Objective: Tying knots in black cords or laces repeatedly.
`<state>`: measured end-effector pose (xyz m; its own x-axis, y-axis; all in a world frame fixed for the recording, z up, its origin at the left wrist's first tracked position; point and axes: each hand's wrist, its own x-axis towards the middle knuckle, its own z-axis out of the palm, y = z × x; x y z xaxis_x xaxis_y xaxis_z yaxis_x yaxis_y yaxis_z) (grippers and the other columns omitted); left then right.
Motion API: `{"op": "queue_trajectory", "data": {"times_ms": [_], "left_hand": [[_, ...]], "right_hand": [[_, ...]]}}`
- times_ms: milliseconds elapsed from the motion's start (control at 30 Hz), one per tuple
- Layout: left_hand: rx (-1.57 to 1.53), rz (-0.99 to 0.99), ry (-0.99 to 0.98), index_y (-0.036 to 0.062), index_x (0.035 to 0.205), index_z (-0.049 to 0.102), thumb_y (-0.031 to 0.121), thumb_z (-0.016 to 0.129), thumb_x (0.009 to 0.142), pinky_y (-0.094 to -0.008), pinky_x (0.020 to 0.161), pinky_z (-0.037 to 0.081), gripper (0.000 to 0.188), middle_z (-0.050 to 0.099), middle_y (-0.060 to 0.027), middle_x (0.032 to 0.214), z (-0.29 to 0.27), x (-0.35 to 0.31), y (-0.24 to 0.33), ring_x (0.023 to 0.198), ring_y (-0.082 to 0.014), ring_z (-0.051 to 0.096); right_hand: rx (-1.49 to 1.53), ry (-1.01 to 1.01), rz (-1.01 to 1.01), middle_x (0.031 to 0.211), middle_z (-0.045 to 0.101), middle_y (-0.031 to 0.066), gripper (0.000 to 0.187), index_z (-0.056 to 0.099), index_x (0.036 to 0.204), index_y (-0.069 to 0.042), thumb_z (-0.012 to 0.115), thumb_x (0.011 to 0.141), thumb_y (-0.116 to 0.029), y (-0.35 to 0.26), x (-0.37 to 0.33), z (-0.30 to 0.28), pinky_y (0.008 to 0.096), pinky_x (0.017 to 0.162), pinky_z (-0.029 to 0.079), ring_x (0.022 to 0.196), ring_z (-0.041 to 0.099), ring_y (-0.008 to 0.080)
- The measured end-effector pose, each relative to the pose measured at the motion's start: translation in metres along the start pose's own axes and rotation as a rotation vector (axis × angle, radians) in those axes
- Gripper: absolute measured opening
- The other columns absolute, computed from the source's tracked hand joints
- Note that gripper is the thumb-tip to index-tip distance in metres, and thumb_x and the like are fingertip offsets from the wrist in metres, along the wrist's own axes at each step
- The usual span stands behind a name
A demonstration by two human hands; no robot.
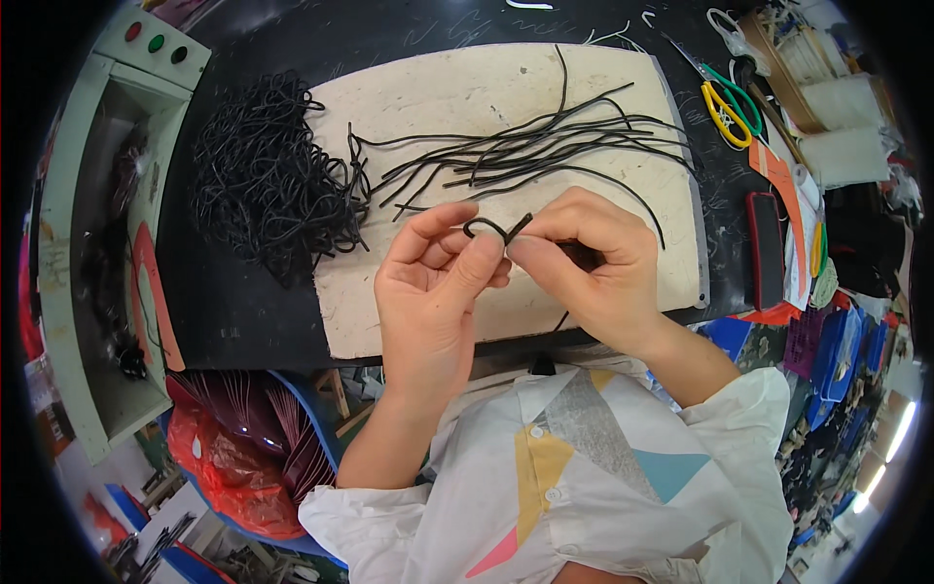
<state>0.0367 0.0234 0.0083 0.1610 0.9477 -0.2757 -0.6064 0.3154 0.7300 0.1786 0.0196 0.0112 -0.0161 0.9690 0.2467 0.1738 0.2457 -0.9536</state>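
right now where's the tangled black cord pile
In the head view, the tangled pile of thin black cord lies at upper left, across the black tabletop and the left edge of the cream board, above and left of the bare left hand.

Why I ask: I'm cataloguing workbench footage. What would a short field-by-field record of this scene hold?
Left hand: pinching a looped black cord
Right hand: pinching the same cord near an upward-pointing end
Work surface: pale board on a black tabletop
Beyond the hands: loose black cord lengths, mostly on the board
Left side: tangled black cord heap, overlapping the board's edge
Right side: scissors with yellow and green handles, off the board
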Motion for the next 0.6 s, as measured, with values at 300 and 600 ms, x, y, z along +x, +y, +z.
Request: {"op": "queue_trajectory", "data": {"times_ms": [300,600], "left_hand": [[0.383,0.087,-0.117,-0.0027,0.105,0.057,0.003,0.061,0.079,-0.0184,0.062,0.045,0.027,0.056,-0.002,0.077,-0.01,-0.006,0.006,0.067,-0.0059,0.051],[0.318,-0.086,-0.192,-0.0064,0.094,0.06,-0.003,0.063,0.076,-0.0202,0.063,0.049,0.019,0.062,-0.0104,0.082,-0.013,-0.012,0.008,0.069,-0.011,0.059]], "right_hand": [[-0.138,-0.246,0.133,0.067,0.054,0.0036,0.004,0.061,0.078,-0.001,0.06,0.075,-0.002,-0.014,-0.004,-0.014,0.02,0.047,0.033,0.055,0.046,0.0067],[0.115,-0.242,0.192,0.067,0.057,0.0032,0.011,0.06,0.081,0.002,0.057,0.082,-0.008,-0.005,-0.008,-0.016,0.0184,0.05,0.037,0.059,0.049,0.0039]]}}
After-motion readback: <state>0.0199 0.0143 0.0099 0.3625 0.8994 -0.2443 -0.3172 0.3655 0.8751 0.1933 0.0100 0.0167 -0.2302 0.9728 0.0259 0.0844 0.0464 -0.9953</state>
